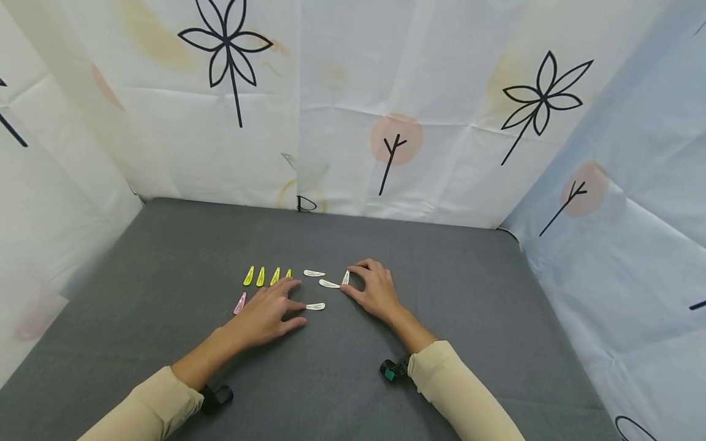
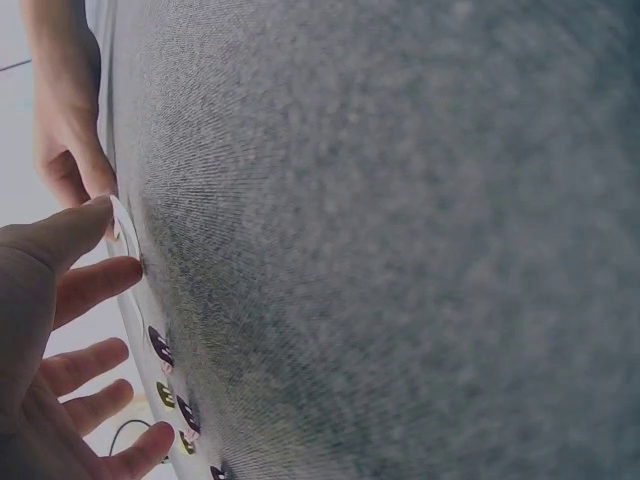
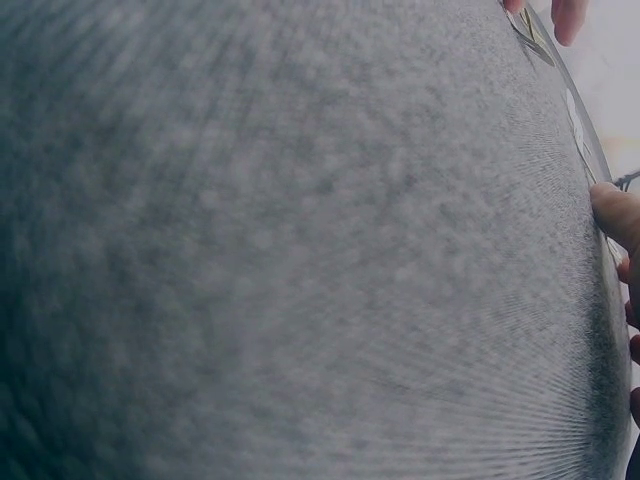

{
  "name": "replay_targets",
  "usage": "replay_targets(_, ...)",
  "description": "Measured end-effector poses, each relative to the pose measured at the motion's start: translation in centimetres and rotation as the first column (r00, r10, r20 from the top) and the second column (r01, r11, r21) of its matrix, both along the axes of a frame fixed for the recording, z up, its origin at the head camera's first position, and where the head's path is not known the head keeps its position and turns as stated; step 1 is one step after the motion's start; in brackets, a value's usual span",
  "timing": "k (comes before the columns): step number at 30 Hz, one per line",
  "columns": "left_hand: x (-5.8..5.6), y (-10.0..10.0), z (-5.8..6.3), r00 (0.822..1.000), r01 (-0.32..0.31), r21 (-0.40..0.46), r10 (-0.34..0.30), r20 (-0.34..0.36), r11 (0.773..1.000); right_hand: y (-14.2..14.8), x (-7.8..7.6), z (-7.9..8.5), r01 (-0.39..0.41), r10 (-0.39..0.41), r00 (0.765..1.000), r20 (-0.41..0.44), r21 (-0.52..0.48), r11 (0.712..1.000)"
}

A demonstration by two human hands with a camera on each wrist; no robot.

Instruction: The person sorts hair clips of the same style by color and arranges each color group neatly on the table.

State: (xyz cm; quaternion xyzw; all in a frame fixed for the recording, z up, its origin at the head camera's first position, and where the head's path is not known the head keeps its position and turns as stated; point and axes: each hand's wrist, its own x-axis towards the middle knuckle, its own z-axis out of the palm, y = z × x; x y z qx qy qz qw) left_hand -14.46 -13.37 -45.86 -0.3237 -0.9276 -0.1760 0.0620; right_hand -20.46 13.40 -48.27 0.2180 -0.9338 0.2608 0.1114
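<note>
In the head view my right hand (image 1: 377,290) pinches a white snap hair clip (image 1: 345,277) between thumb and forefinger. Two more white clips lie just left of it, a tilted one (image 1: 329,283) and a flatter one (image 1: 314,273). My left hand (image 1: 269,313) hovers low with its fingers spread; a fingertip is at the end of another white clip (image 1: 316,306), and I cannot tell whether it touches. Beyond those fingers stands a row of yellow hair clips (image 1: 261,277), the last partly hidden. A pink hair clip (image 1: 239,303) shows left of the hand, which may cover others.
A dark grey cloth (image 1: 353,380) covers the table. White curtains with flower prints (image 1: 353,73) close off the back and both sides. Black wrist cameras (image 1: 393,370) hang under both beige sleeves (image 1: 463,386).
</note>
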Motion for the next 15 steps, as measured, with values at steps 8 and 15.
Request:
replay_targets(8, -0.6, 0.3, -0.1, 0.999, -0.031, 0.020, 0.030, 0.031, 0.999, -0.1, 0.1, 0.1, -0.004, 0.004, 1.000, -0.024, 0.010, 1.000)
replay_targets(15, -1.7, 0.7, -0.1, 0.998, -0.046, 0.018, 0.046, 0.041, 0.999, -0.1, 0.1, 0.2, 0.000, 0.000, 1.000, -0.027, 0.010, 1.000)
